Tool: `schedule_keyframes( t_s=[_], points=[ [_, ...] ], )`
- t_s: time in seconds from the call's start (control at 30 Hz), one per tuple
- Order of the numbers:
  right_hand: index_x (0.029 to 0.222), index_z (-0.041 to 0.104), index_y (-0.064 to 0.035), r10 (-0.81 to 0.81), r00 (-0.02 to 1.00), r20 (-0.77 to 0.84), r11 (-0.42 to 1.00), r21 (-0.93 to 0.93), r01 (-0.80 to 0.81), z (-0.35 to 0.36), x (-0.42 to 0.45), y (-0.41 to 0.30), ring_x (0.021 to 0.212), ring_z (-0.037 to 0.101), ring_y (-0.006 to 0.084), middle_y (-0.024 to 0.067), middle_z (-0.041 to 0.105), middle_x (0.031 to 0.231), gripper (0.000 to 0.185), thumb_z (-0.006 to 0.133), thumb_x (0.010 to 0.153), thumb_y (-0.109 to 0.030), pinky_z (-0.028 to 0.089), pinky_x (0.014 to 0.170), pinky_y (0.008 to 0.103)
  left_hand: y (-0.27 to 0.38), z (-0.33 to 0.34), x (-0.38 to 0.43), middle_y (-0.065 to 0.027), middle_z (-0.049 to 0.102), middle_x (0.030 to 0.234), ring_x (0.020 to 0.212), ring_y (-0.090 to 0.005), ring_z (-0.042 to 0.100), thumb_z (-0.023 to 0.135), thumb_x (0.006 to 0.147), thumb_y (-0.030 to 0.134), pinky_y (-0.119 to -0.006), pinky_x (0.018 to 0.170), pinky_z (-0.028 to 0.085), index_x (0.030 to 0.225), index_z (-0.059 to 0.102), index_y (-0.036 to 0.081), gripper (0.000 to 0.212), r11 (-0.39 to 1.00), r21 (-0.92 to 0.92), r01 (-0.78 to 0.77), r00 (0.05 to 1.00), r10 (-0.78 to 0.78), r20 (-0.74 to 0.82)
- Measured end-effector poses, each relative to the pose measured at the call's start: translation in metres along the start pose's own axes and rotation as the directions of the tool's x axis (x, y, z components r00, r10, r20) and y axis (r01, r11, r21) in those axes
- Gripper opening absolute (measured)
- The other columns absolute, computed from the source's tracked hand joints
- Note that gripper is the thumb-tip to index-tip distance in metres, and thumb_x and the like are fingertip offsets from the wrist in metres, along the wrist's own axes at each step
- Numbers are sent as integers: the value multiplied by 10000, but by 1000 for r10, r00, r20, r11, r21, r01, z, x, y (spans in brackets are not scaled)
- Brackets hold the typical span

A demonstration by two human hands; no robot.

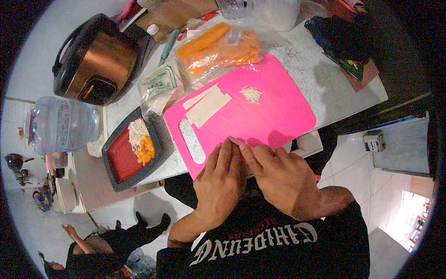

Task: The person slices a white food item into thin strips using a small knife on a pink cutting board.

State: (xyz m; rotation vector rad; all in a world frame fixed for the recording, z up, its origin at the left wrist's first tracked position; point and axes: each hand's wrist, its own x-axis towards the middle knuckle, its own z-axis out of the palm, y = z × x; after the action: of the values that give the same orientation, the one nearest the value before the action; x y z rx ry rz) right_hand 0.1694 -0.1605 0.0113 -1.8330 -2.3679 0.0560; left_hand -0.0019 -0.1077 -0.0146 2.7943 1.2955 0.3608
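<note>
A pink plastic cutting board (278, 101) lies before me. My right hand (284, 176) is closed around a knife, whose blade tip (235, 140) shows beside my left fingertips. Close against it, my left hand (223, 174) rests at the board's near edge with its fingers together and bent; whatever lies beneath them is hidden. Farther up the board are flat pale food strips (209, 104) and, to their right, a small heap of thin pale matchsticks (251, 95). Left of the board sits a dark-rimmed tray (118, 158) with a red inside, holding white shreds (138, 130) and orange pieces (145, 150).
Behind the board, a clear plastic bag of orange food sticks (219, 48) overlaps its far edge. A printed plastic packet (158, 87) touches the left side. A rice cooker (101, 62) and a large water bottle (64, 125) stand left. Another person (101, 246) is at lower left.
</note>
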Motion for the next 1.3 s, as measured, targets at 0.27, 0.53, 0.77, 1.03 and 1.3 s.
schedule_keyframes(
  t_s=[0.27, 0.53, 0.77, 1.03, 1.3],
  points=[
    [1487, 519, -27, 14, 1000, 26, 1000, 10, -14, -6, -6, 2, 800, 644, 228, 75, 551, 1049, 710, 662, 811, -189, 581, 655, 328, 0, 1, -1, -141, 633, 1386, 1184, -290, 672, 723, 845, 193, -390, 848, 625, 1341, 647, 33, 526, 1000, 16, -2, 1000, 2, 10],
    [1474, 552, -107, 97, 992, -85, 992, 92, -90, 7, -14, 6, 808, 673, 254, 96, 573, 1045, 634, 629, 845, -122, 594, 678, 347, 4, 1, 3, -144, 676, 1313, 1141, -293, 695, 728, 894, 200, -383, 851, 622, 1304, 666, 12, 455, 1000, 18, 12, 999, -11, -37],
    [1477, 556, -133, 100, 992, -74, 988, 129, -90, 9, -9, 10, 827, 687, 265, 97, 568, 1039, 635, 635, 848, -119, 598, 694, 378, 3, 0, 3, -147, 674, 1317, 1145, -296, 693, 737, 883, 192, -385, 849, 623, 1280, 676, 8, 441, 999, -26, 26, 998, -28, -57],
    [1451, 553, -65, 21, 997, -79, 996, 91, -14, 7, -5, 8, 818, 707, 263, 125, 585, 1126, 589, 623, 881, -192, 615, 659, 379, 3, -3, 3, -147, 659, 1344, 1144, -294, 693, 735, 882, 189, -393, 844, 626, 1278, 673, 20, 435, 999, -27, 35, 999, -36, -13],
    [1471, 532, -66, 35, 999, 23, 999, 35, -36, -5, 3, -1, 826, 676, 252, 85, 554, 1053, 629, 638, 861, -177, 597, 676, 367, 2, -2, 2, -144, 650, 1359, 1155, -302, 690, 730, 878, 198, -393, 843, 626, 1301, 657, 29, 461, 999, -24, 33, 999, -33, -4]
  ],
)
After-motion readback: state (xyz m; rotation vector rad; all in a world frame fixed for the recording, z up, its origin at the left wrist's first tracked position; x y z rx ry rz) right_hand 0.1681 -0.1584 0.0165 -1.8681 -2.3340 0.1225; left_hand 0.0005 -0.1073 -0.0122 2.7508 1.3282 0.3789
